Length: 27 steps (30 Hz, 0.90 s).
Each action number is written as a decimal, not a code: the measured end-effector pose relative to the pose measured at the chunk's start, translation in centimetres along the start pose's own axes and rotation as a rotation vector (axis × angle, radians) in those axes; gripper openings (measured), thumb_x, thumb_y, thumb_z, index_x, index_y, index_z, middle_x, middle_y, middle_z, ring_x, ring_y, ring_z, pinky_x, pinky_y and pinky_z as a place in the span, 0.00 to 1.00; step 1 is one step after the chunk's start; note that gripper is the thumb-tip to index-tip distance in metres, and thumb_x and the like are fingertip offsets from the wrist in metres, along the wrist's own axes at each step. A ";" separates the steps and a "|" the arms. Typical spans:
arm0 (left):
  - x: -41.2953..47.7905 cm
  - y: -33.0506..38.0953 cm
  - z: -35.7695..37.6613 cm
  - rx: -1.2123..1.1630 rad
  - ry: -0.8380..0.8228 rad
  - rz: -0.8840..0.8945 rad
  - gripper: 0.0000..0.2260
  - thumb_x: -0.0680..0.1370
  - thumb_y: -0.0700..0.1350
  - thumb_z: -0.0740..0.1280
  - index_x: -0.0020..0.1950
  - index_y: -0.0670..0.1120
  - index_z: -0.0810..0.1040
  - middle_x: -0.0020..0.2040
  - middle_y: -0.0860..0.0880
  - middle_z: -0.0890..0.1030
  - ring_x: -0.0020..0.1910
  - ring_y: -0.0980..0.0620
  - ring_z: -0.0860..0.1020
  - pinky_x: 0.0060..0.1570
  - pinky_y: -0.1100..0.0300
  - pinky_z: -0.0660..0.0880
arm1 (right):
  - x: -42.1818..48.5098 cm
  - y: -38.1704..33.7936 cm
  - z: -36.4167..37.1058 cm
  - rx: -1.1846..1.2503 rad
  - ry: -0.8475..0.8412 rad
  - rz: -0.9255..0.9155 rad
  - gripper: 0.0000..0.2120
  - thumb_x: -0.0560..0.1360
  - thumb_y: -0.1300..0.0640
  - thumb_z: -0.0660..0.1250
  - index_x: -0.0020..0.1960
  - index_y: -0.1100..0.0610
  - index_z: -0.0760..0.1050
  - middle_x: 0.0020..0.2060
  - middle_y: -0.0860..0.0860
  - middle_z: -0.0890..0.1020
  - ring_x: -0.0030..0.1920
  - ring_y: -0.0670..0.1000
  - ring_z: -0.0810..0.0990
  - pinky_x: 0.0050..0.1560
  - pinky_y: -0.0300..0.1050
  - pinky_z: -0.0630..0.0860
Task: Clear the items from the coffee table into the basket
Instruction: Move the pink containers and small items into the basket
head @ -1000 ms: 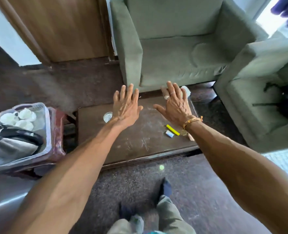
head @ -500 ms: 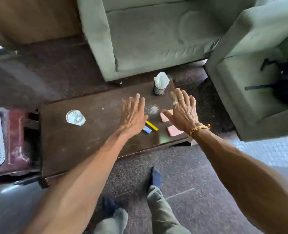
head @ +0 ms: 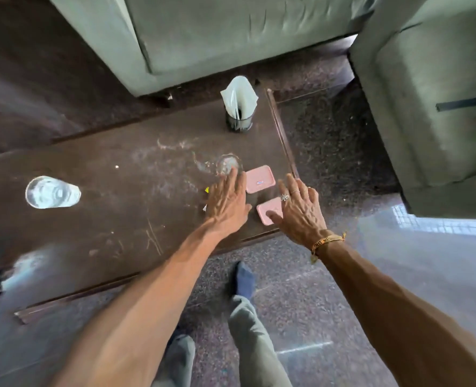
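A dark brown coffee table (head: 114,230) fills the middle of the head view. My left hand (head: 227,201) hovers flat and open over its right part, hiding a yellow item whose tip (head: 207,189) shows. Just beyond the fingertips stands a clear glass (head: 228,164). My right hand (head: 298,209) is spread open over the nearer of two pink lids (head: 270,213); the farther pink lid (head: 260,178) lies between both hands. A second glass (head: 50,192) sits at the table's left. A dark holder with white napkins (head: 239,107) stands at the far right corner. No basket is visible.
A green armchair (head: 231,37) stands behind the table and another green seat (head: 432,93) at the right. Speckled floor (head: 314,289) surrounds the table, with my legs (head: 248,317) at its near edge.
The camera has tilted down and closer to the table. Both hands have dropped toward the right end, over the pink lids and yellow item. The side stand with the basket has left the view.
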<state>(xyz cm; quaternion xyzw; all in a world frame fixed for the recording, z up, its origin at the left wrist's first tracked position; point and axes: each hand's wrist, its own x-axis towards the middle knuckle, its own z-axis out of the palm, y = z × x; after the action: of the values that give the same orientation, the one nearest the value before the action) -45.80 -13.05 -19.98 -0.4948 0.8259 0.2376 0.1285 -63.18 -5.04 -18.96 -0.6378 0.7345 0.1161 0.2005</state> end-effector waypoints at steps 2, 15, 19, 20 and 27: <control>1.0 0.2 1.1 0.003 -0.004 -0.002 0.38 0.76 0.53 0.68 0.79 0.44 0.51 0.81 0.42 0.51 0.77 0.40 0.57 0.72 0.44 0.60 | 0.8 0.1 1.0 0.012 -0.003 -0.015 0.39 0.76 0.39 0.64 0.79 0.58 0.58 0.78 0.61 0.60 0.75 0.62 0.61 0.70 0.60 0.61; 2.4 1.4 5.8 -0.239 0.026 -0.093 0.27 0.75 0.47 0.70 0.70 0.42 0.65 0.63 0.41 0.70 0.62 0.39 0.72 0.56 0.45 0.71 | 2.2 0.6 4.9 0.308 -0.081 0.213 0.31 0.81 0.43 0.60 0.78 0.56 0.58 0.78 0.58 0.60 0.74 0.61 0.63 0.70 0.58 0.63; 1.9 3.1 7.5 -0.534 -0.086 -0.325 0.24 0.78 0.48 0.67 0.71 0.42 0.65 0.68 0.41 0.71 0.68 0.41 0.70 0.64 0.50 0.68 | 1.8 0.5 5.2 0.452 -0.097 0.265 0.25 0.83 0.50 0.58 0.76 0.59 0.61 0.73 0.59 0.67 0.70 0.62 0.68 0.71 0.56 0.66; 2.1 3.5 8.0 -0.605 -0.144 -0.410 0.24 0.78 0.49 0.66 0.71 0.42 0.65 0.69 0.41 0.72 0.69 0.42 0.70 0.65 0.52 0.68 | 1.7 0.6 5.4 0.476 -0.116 0.279 0.25 0.84 0.51 0.56 0.77 0.61 0.60 0.73 0.60 0.67 0.71 0.62 0.68 0.72 0.56 0.65; 3.1 4.4 10.3 -1.030 -0.226 -0.706 0.13 0.76 0.44 0.68 0.61 0.46 0.80 0.57 0.42 0.83 0.54 0.41 0.82 0.55 0.47 0.80 | 2.1 1.0 6.7 0.669 -0.028 0.394 0.14 0.83 0.58 0.57 0.63 0.64 0.75 0.54 0.63 0.80 0.55 0.62 0.77 0.54 0.50 0.72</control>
<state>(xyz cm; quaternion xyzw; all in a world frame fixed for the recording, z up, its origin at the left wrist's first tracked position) -51.39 -8.29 -28.97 -0.7075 0.3742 0.5988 0.0310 -63.39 -3.85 -25.94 -0.3823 0.8374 -0.0852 0.3813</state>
